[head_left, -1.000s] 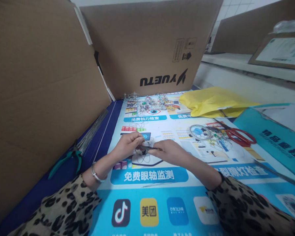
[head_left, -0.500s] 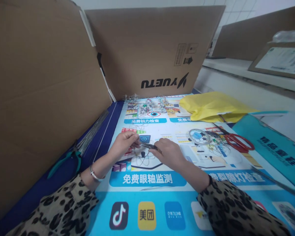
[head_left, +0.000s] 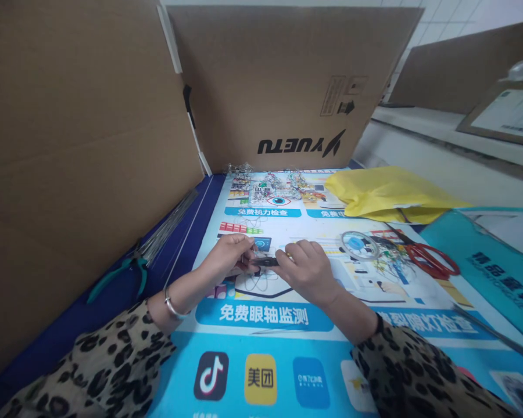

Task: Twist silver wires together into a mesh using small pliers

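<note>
In the middle of the head view, my left hand [head_left: 229, 255] pinches a thin bent wire [head_left: 258, 283], whose fine loops hang below the fingertips. My right hand [head_left: 309, 273] is closed around a small pair of pliers [head_left: 265, 262]; their handles are hidden in my palm. The dark jaws point left and meet the wire close to my left fingertips. Whether the jaws are clamped on it is too small to tell. Under both hands lies a printed blue and white sheet [head_left: 261, 342].
Teal-handled pliers [head_left: 117, 278] and a bundle of straight wires [head_left: 168, 229] lie left. Tangled wire pieces [head_left: 283, 183] sit at the back. To the right are a tape roll [head_left: 359, 245], red scissors [head_left: 431, 259], a yellow bag [head_left: 392, 188] and a teal box [head_left: 483, 255]. Cardboard [head_left: 287, 69] stands behind.
My right hand has turned, its fingers now curled higher around the pliers, and the jaws lie more level. My left hand still pinches the wire. The whole view has shifted slightly.
</note>
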{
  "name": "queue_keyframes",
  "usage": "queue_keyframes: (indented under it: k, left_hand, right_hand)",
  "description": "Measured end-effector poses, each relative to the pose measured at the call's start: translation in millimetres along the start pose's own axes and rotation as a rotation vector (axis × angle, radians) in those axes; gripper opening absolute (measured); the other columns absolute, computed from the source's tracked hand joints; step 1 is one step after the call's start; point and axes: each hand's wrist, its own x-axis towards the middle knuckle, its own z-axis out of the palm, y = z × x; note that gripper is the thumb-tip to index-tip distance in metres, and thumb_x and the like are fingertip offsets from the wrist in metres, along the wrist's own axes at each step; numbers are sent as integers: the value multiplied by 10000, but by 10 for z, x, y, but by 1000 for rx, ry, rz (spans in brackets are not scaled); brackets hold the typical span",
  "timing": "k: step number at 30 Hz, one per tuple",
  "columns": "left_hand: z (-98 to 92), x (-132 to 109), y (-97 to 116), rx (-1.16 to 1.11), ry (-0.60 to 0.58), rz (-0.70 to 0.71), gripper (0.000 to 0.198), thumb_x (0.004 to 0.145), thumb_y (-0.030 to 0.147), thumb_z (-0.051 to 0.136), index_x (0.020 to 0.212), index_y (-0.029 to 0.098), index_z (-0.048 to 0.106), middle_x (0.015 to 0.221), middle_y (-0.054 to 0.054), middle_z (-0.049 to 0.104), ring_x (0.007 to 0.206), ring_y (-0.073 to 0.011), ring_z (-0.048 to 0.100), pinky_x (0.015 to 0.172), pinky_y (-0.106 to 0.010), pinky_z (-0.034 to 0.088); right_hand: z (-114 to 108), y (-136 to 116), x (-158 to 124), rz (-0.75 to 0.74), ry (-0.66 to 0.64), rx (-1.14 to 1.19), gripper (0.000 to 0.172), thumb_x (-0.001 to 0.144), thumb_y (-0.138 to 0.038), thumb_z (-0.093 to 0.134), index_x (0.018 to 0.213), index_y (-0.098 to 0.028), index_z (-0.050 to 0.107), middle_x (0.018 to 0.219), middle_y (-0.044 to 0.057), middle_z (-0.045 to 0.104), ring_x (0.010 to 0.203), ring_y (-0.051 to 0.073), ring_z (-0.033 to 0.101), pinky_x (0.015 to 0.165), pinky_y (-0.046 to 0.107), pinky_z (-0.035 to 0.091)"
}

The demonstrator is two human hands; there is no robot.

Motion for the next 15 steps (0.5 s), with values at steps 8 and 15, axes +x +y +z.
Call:
queue_keyframes:
  k: [8,15]
  left_hand:
    - [56,-48,-32,-25,-29,-33,241,801,341,547,686,130,526,536,30,533,458,-138,631,410,-181,419]
    - [92,-87,3,43,-1,-33,246,810,347,513,707,126,547,487,24,530,410,-127,596,382,-174,397]
  right_hand:
    - [-62,-47,33,-82,71,-64,237,873,-379,463,863,-179,589,737,42,544,729,171,397,658,335,250]
    - [-92,-91,42,-104,79,-115,182,874,-313,463,836,-182,584,725,35,540,706,159,396,651,333,250]
